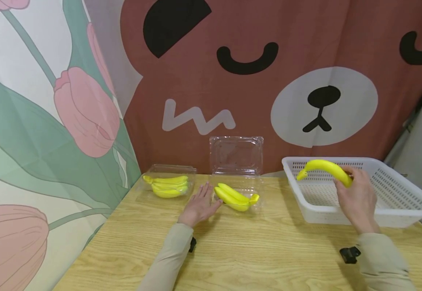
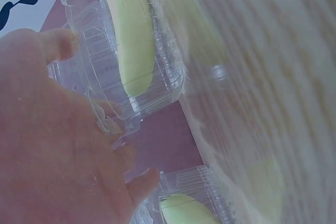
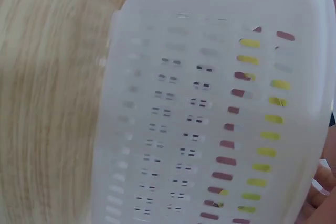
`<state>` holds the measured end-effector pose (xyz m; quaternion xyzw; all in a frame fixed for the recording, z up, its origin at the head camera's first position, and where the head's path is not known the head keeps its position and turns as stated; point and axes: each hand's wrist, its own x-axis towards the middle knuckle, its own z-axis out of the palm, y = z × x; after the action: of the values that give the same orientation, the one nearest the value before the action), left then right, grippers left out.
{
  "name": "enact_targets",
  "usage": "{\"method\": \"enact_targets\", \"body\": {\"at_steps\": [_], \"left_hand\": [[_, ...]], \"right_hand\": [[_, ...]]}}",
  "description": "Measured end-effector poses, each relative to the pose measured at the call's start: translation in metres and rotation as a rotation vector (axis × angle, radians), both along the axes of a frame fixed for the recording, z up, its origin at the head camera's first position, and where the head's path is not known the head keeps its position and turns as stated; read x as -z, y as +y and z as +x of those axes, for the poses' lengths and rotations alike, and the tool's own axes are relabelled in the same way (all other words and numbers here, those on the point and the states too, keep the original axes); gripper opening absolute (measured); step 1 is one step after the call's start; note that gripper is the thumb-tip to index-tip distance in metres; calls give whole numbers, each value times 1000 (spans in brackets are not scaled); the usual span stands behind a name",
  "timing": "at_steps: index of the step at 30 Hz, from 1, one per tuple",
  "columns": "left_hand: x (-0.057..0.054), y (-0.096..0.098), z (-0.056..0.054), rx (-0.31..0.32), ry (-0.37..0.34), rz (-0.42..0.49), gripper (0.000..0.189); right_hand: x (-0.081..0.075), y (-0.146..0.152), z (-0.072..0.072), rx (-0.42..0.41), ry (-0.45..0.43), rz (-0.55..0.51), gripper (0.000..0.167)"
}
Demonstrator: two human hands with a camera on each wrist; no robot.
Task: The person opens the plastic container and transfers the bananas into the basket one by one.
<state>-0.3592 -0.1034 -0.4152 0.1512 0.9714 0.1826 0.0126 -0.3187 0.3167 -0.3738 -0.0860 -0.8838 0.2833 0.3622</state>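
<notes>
My right hand (image 1: 358, 200) grips one end of a yellow banana (image 1: 323, 165) above the white plastic basket (image 1: 327, 216). In the right wrist view the basket's slotted wall (image 3: 210, 3) hides most of that hand, and yellow shows through the slots. My left hand (image 1: 198, 204), fingers extended, is at the left side of an open clear clamshell box (image 1: 236, 155). Inside that box lie bananas (image 1: 234, 198). The left wrist view shows the left hand (image 2: 63, 140) beside the box's clear wall (image 2: 94, 51); whether every finger touches it I cannot tell.
Left of my left hand stands another clear box (image 1: 190, 171) holding a bunch of bananas (image 1: 167, 186). The wooden table (image 1: 240, 254) runs back to a bear-print curtain (image 1: 196, 81). A tulip-print curtain (image 1: 83, 113) hangs along the left side.
</notes>
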Motion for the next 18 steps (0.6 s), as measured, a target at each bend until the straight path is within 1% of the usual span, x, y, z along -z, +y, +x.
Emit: {"method": "enact_targets", "body": {"at_steps": [11,18], "left_hand": [[-1,0,-1,4,-12,2,75],[-1,0,0,8,-12,1,75]], "right_hand": [[7,14,3,-13,-107,60,43],[11,19,3,-13,-133,68,43]]}}
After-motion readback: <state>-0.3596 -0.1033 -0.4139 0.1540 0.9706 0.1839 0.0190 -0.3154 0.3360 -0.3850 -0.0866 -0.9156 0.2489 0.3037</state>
